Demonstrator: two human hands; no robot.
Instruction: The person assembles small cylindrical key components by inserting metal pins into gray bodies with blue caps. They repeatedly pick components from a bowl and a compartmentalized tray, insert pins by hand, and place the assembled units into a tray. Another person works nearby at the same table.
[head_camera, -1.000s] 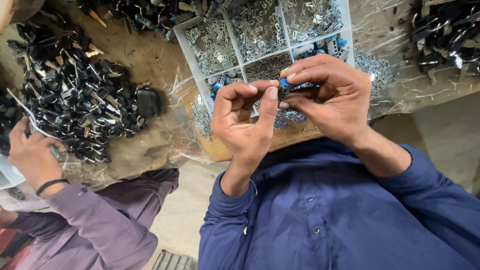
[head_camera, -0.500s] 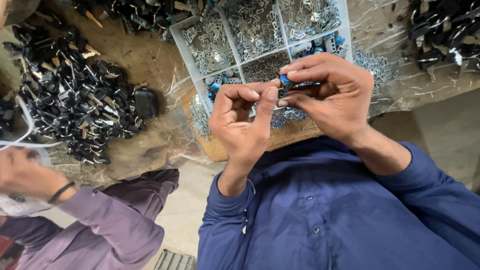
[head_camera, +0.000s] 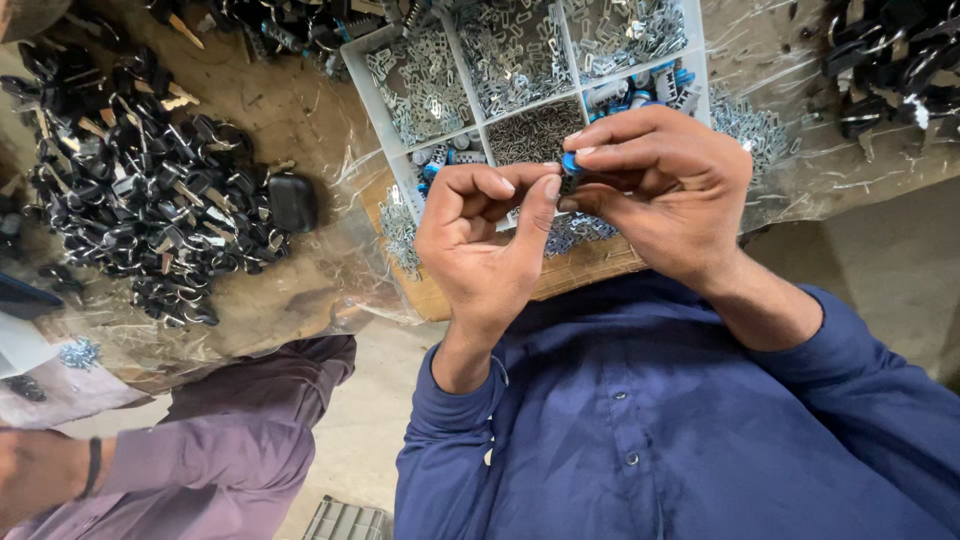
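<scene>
Head view, looking down at my chest and bench. Both my hands are up in front of me, over the front edge of the tray (head_camera: 395, 140). My right hand (head_camera: 665, 195) is closed, thumb and fingers pinching a small part (head_camera: 572, 163) with a blue end; most of it is hidden inside the grip, so I cannot tell its shape. My left hand (head_camera: 485, 235) is curled, thumb tip pressed up against the same part from the left, fingers folded into the palm. Hands touch at the part.

Tray is white plastic with dividers, sitting on clear plastic sheet (head_camera: 330, 270) over a brown bench. Upper compartments hold small silver metal pieces (head_camera: 510, 50). Middle one holds fine dark pins (head_camera: 535, 130). Compartment at top right holds blue and silver parts (head_camera: 660, 85), just behind my right knuckles. More silver bits are spilled right of the tray (head_camera: 750, 125).

Left of the tray, well apart from my hands, is a big pile of black keys (head_camera: 150, 210) with a black fob (head_camera: 292, 202) at its right edge. More black pieces are at top right (head_camera: 890, 60).

Another person in a purple sleeve (head_camera: 230, 450) sits at lower left, with a dark band on the wrist (head_camera: 92, 468). My shirt (head_camera: 680, 440) is dark blue.
</scene>
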